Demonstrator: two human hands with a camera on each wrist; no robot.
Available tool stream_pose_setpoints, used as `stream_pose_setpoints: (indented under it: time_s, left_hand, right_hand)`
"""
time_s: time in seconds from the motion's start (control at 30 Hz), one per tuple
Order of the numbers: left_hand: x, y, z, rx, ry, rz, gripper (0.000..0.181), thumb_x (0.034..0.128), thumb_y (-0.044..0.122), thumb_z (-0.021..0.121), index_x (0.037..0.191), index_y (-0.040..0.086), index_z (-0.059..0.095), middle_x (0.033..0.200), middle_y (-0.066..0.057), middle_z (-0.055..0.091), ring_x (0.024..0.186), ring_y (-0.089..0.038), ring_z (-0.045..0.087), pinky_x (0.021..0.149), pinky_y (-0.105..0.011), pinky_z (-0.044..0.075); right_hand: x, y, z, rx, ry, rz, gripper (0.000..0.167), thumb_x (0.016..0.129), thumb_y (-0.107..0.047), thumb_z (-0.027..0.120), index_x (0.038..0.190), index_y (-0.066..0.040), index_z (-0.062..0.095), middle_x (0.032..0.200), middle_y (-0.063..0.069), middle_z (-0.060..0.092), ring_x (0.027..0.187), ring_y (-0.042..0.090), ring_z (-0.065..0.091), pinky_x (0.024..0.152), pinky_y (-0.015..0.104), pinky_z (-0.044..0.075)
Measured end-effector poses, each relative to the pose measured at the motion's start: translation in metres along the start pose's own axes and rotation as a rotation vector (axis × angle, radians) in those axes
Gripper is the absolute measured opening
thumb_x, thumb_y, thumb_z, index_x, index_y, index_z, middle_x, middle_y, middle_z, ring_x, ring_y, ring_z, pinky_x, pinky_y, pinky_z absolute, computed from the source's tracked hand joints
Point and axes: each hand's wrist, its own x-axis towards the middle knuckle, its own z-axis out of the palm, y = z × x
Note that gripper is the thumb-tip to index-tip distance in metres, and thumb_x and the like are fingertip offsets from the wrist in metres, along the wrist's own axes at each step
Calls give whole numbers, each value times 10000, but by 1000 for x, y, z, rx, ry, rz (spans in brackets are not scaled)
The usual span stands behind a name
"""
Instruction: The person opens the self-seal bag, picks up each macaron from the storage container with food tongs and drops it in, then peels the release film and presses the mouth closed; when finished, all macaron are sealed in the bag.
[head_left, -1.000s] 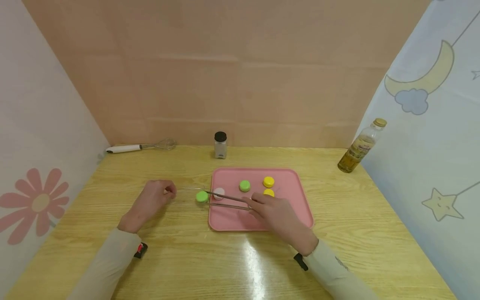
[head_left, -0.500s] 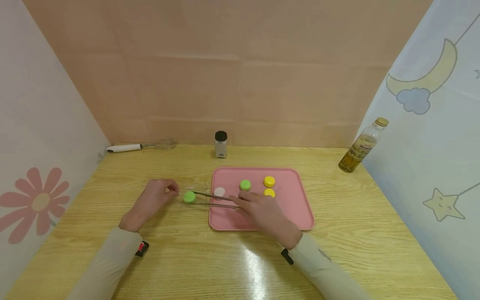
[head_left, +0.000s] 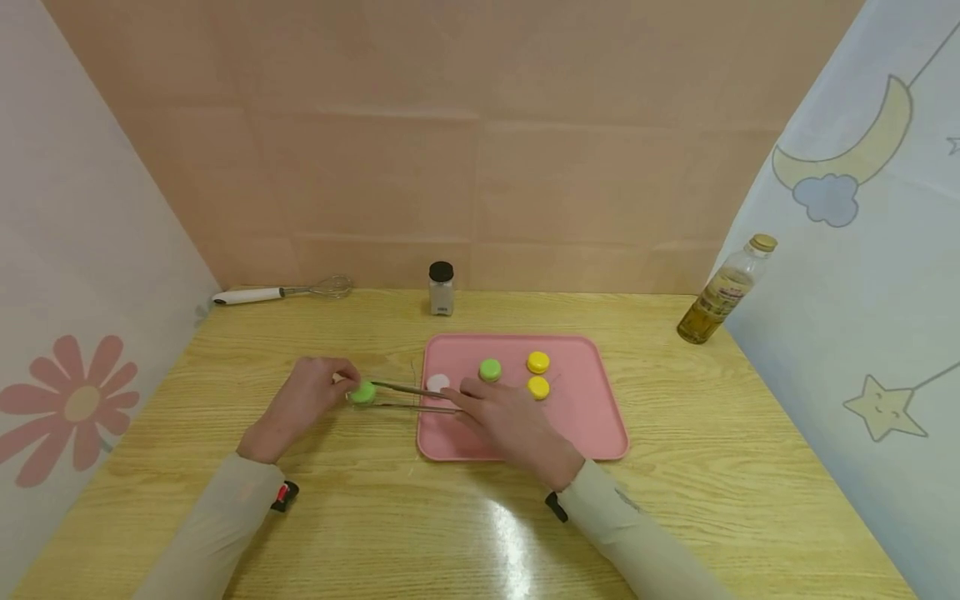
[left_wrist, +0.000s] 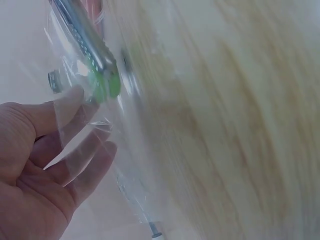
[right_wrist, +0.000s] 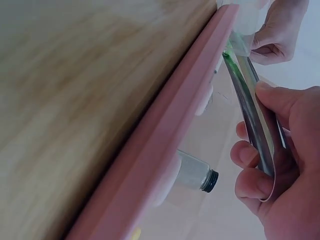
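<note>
A thin clear plastic bag (left_wrist: pixel 101 123) is pinched between the thumb and fingers of my left hand (head_left: pixel 306 398), best seen in the left wrist view. My right hand (head_left: pixel 508 423) grips metal tongs (head_left: pixel 411 389), which reach leftward over the left rim of a pink tray (head_left: pixel 588 421). A green macaron (head_left: pixel 363 393) sits between the tong tips, inside the bag and right beside my left fingertips. On the tray lie another green macaron (head_left: pixel 491 370), a yellow macaron (head_left: pixel 537 362), a second yellow macaron (head_left: pixel 538 387) and a whitish macaron (head_left: pixel 437 383).
Behind the tray stands a small black-lidded jar (head_left: pixel 441 289). A whisk (head_left: pixel 281 293) lies at the back left of the wooden table (head_left: pixel 420 525). At the right stands a bottle of yellowish liquid (head_left: pixel 722 293). Cloth-covered walls border the back and both sides.
My right hand has moved left with the tongs, carrying the green macaron from the tray's left edge to my left fingertips. The left hand has hardly moved.
</note>
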Motion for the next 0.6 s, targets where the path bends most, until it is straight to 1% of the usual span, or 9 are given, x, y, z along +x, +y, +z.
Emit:
stream_pose_setpoints:
  time_s: [0.07,0.13,0.23,0.3,0.4,0.43,0.5,0.57,0.6]
  left_hand:
    - [1,0,1,5,7,12,31,917,44,741,927,39,770,854,-32,740,555,-58,469,548,-256,438]
    - [1,0,1,11,16,20,36,917,40,741,924,44,776,873,-35,746,581,-45,494,577,-260,455]
    - [2,1,2,9,17,15,47,923,44,733,934,54,778,888,-40,750,575,-45,502,597,-281,475]
    - [1,2,1,8,15,9,53,931,52,726,941,62,777,897,-40,750,584,-52,529,609,-295,488]
    - [1,2,1,3,14,8,52,932,54,726,945,67,774,911,-47,751,621,-99,593,628,-320,505]
    - [1,2,0,4,17,12,52,929,50,728,942,69,774,916,-47,751,664,-117,630,642,-327,512]
    - [0,3,0,0,24,19,52,924,41,730,938,66,774,921,-54,753,706,-146,664,652,-340,522]
    - [0,3,-1,0,30,24,51,919,36,735,934,63,775,924,-60,753,699,-146,665,652,-339,523]
    - [0,3,-1,-2,32,25,50,918,34,734,936,58,773,921,-65,753,661,-132,646,643,-333,519]
  right_hand:
    - [3,-1,1,-4,-21,0,379,1005,-240,668,1382,-217,633,959,-66,528,670,82,397,468,154,318]
    - [6,-3,2,5,-38,3,390,1013,-251,655,1400,-218,621,979,-65,535,702,85,412,469,154,326]
    - [11,-5,4,16,-56,14,392,1030,-281,627,1418,-230,604,1007,-74,540,718,86,429,466,157,331]
    - [16,-7,6,30,-56,13,385,1036,-285,616,1415,-219,607,1010,-70,536,722,90,447,491,165,361]
    - [22,-8,8,35,-48,3,381,1041,-288,607,1412,-202,614,1000,-64,529,729,83,466,545,170,386]
    - [24,-8,9,30,-48,-3,380,1045,-291,600,1413,-200,615,993,-63,526,728,80,469,555,170,388]
    - [28,-9,11,15,-46,-10,375,1049,-298,591,1407,-192,623,986,-58,538,715,76,482,543,174,384]
    - [32,-9,13,4,-56,-10,371,1053,-306,581,1406,-197,625,980,-60,547,702,75,481,521,176,353]
    - [34,-10,13,0,-64,-8,370,1056,-307,575,1406,-197,626,979,-59,553,701,76,481,519,178,350]
